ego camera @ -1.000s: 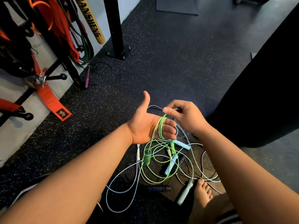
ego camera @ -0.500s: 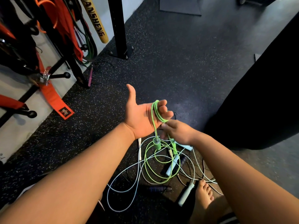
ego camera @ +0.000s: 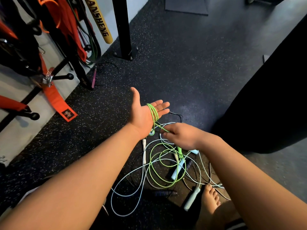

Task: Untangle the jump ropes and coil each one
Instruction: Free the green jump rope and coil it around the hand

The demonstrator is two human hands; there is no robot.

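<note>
Left hand (ego camera: 142,114) uncurled, green rope (ego camera: 153,113) wrapping it above right hand (ego camera: 182,136)'s grip.

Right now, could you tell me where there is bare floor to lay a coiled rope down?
Floor is bare beyond the left hand, between the post and the black bag. Near the foot, the tangle crowds it.

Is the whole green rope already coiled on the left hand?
No: a few turns of green rope wrap the left hand, but big loops lie on the floor.
</note>
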